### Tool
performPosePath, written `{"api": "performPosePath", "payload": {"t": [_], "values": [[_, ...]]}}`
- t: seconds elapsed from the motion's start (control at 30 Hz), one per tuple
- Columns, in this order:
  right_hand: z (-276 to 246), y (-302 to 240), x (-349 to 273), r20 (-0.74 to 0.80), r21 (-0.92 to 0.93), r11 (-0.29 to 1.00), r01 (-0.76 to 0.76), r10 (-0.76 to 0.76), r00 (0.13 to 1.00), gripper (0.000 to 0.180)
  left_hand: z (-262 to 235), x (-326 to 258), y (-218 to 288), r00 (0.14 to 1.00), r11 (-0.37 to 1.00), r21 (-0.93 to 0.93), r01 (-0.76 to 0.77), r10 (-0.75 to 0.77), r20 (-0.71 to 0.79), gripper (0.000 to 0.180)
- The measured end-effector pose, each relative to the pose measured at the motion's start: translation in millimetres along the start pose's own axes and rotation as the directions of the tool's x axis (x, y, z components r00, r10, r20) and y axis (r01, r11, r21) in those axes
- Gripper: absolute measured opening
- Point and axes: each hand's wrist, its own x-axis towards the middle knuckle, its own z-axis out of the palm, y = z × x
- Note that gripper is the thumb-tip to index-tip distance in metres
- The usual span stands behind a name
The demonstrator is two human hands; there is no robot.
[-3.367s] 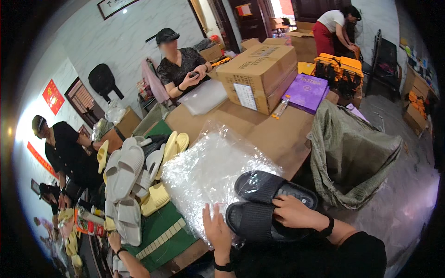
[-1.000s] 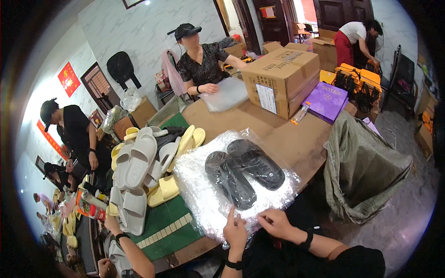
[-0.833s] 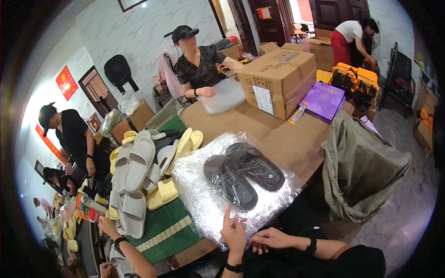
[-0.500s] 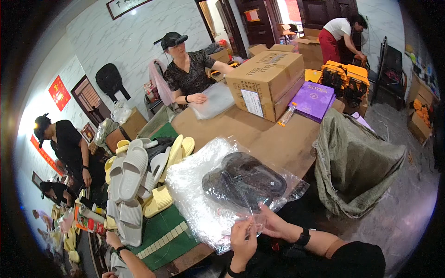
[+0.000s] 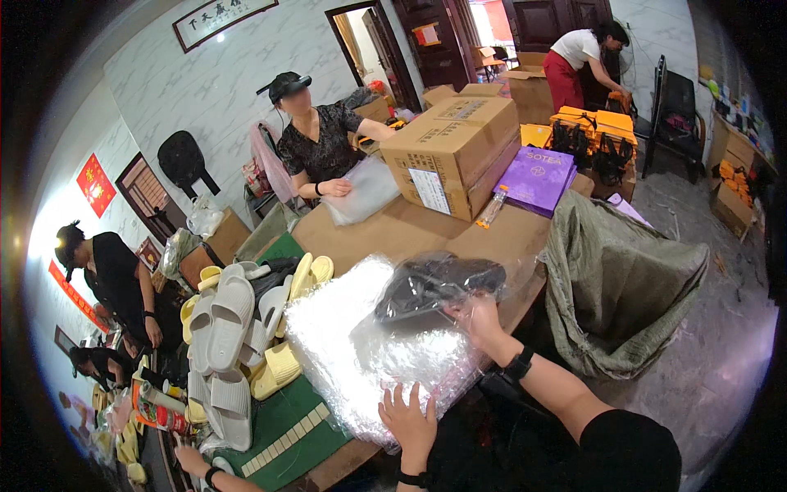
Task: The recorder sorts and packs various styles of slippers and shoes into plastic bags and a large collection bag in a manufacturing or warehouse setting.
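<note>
My right hand (image 5: pixel 477 324) is closed on the near edge of a clear plastic bag holding a pair of black slippers (image 5: pixel 438 287). The bagged slippers rest over the far right part of a shiny stack of clear plastic bags (image 5: pixel 328 328). My left hand (image 5: pixel 410 422) is spread flat on the near edge of that stack, with nothing in its grip. To the left of the stack lies a pile of grey slippers (image 5: pixel 229 320) and pale yellow slippers (image 5: pixel 277 369).
A cardboard carton (image 5: pixel 451 156) and purple flat packages (image 5: pixel 537 176) stand across the table. A woven sack (image 5: pixel 615 287) hangs at the right edge. One co-worker's hand (image 5: pixel 334 188) rests on clear bags opposite; another's hand (image 5: pixel 193 461) is at lower left.
My left hand has let go of the bag's edge and opened onto the stack. My right hand has gripped the bag and moved it farther away, turning the slippers.
</note>
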Motion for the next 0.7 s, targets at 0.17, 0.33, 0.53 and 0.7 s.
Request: {"api": "performPosePath", "payload": {"t": [0.17, 0.33, 0.53, 0.7], "values": [[-17, -16, 15, 0.000, 0.429, 0.843, -0.326, 0.360, 0.933, 0.023, 2, -1, -1, 1.000, 1.000, -0.013, 0.007, -0.008, -0.012, 0.040], [-4, -15, 16, 0.077, 0.476, 0.699, -0.533, 0.571, 0.817, 0.040, 1, -3, -2, 1.000, 1.000, 0.009, 0.024, -0.024, -0.001, 0.041], [-12, -17, 60, 0.151, 0.696, 0.629, -0.345, 0.341, 0.928, 0.045, 1, -3, 2, 1.000, 1.000, -0.009, 0.012, -0.011, 0.004, 0.040], [19, -50, 15, 0.223, 0.664, 0.505, -0.551, 0.570, 0.791, 0.059, 6, -7, -3, 0.999, 1.000, -0.004, 0.029, -0.029, -0.030, 0.041]]}}
